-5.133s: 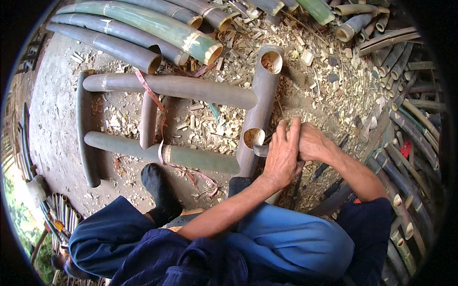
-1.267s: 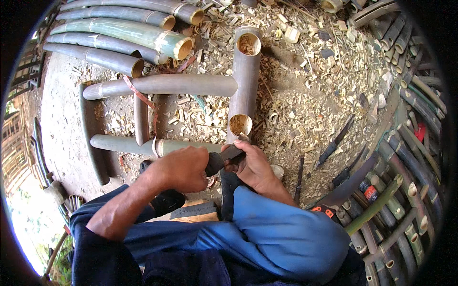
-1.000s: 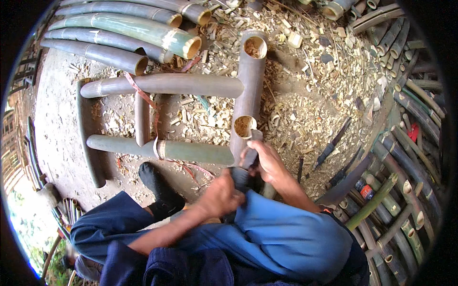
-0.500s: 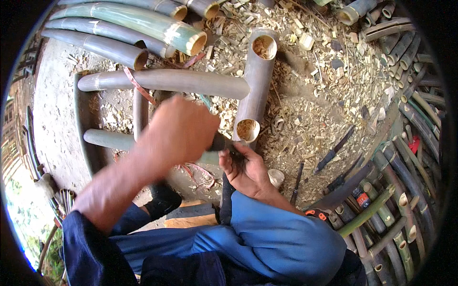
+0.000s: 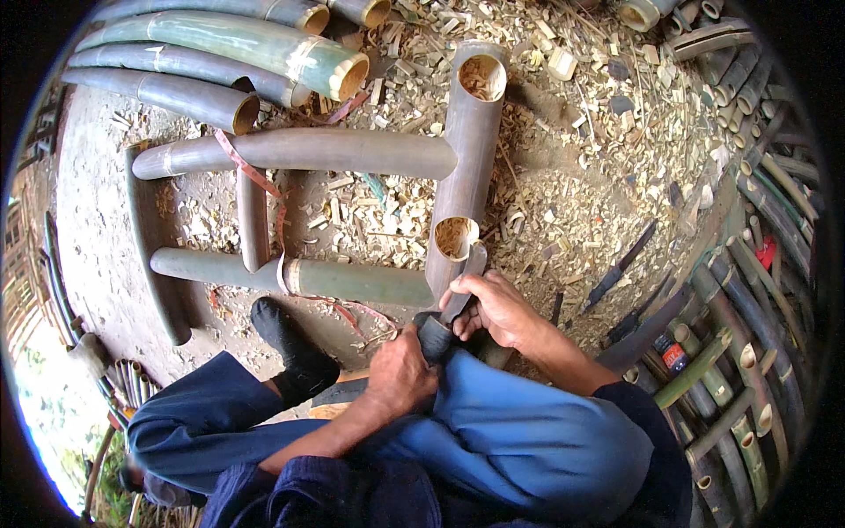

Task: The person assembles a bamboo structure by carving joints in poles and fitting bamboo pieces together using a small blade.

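Note:
My left hand point(image 5: 400, 374) is closed round a thick, black, rounded piece point(image 5: 434, 341) that looks like a wrapped handle, above my bent knee. Just to its right, my right hand point(image 5: 500, 315) pinches a flat grey blade-like piece point(image 5: 473, 261) between thumb and fingers. The blade's tip points up and away; its lower end meets the black piece, though my fingers partly hide the join. Beyond my hands lies a bamboo frame point(image 5: 308, 150) with a thick tube point(image 5: 471, 132) at its right end. Two round openings in that tube hold shavings.
Large bamboo poles point(image 5: 220, 40) lie at the far left. Wood chips point(image 5: 563, 176) cover the ground. On the right are a dark knife point(image 5: 620, 268), a bottle point(image 5: 672, 352) and stacked bamboo pieces point(image 5: 748, 387). A pink strip point(image 5: 233, 154) drapes over the frame.
My left hand has swung down from above the frame toward my knee and now holds the black piece. My right hand has moved slightly right, and the grey blade now shows clearly.

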Available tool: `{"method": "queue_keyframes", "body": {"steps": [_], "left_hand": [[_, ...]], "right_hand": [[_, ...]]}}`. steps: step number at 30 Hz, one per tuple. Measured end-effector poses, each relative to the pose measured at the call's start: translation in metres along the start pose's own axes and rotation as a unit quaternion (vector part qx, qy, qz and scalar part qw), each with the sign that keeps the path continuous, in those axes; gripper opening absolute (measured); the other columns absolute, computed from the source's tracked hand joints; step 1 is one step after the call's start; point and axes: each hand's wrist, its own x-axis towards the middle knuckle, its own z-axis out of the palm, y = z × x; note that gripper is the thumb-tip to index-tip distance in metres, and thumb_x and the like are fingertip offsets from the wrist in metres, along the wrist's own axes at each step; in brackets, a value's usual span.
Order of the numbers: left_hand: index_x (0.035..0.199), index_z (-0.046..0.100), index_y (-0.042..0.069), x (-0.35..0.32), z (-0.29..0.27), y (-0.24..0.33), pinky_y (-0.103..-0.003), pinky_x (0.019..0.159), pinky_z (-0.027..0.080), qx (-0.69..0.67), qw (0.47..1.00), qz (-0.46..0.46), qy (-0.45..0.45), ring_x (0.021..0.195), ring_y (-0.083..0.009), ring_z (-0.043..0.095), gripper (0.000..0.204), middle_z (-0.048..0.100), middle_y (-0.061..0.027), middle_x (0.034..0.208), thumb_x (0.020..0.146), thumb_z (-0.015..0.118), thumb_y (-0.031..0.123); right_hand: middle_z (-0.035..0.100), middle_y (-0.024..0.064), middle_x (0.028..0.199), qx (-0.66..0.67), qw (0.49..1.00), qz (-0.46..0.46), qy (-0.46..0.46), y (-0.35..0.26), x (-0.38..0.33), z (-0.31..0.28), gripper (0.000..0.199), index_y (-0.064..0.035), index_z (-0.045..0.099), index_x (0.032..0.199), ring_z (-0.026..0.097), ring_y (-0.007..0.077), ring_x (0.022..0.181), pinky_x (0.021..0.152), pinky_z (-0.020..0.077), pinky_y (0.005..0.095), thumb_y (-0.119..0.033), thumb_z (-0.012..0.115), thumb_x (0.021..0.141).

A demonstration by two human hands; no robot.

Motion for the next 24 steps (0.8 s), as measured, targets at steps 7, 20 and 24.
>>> {"method": "queue_keyframes", "body": {"steps": [7,20,24], "left_hand": [[0.095,0.065,-0.001,0.012,-0.176,0.081,-0.040,0.073,0.061,0.438,0.889,0.118,-0.059,0.084,-0.0265,0.077,0.015,0.075,-0.0163,0.088,0.084,0.068,0.008],[0.092,0.061,-0.007,0.013,-0.105,0.027,-0.053,0.081,0.056,0.153,0.983,0.053,-0.081,0.087,-0.0468,0.070,0.031,0.068,-0.0301,0.086,0.079,0.072,0.019],[0.098,0.059,-0.006,0.000,0.001,0.022,-0.053,0.079,0.056,-0.046,0.999,0.007,0.009,0.089,-0.0479,0.069,0.042,0.068,-0.0305,0.088,0.079,0.079,0.026]], "right_hand": [[0.074,0.0134,0.111,0.427,0.875,-0.080,-0.215,0.031,0.026,0.052,0.040,0.0024,0.063,0.126,0.074,0.0218,0.092,0.088,0.0633,0.0416,-0.031,0.056,0.106],[0.072,0.0132,0.086,0.199,0.977,-0.069,-0.020,0.014,0.008,0.027,0.033,0.0027,0.070,0.103,0.068,0.0218,0.066,0.062,0.0599,0.0382,-0.027,0.057,0.098],[0.070,0.0099,0.080,-0.042,0.993,-0.087,0.061,0.011,0.008,-0.001,0.041,-0.0009,0.072,0.090,0.064,0.0185,0.057,0.048,0.0535,0.0346,-0.037,0.054,0.093]]}}
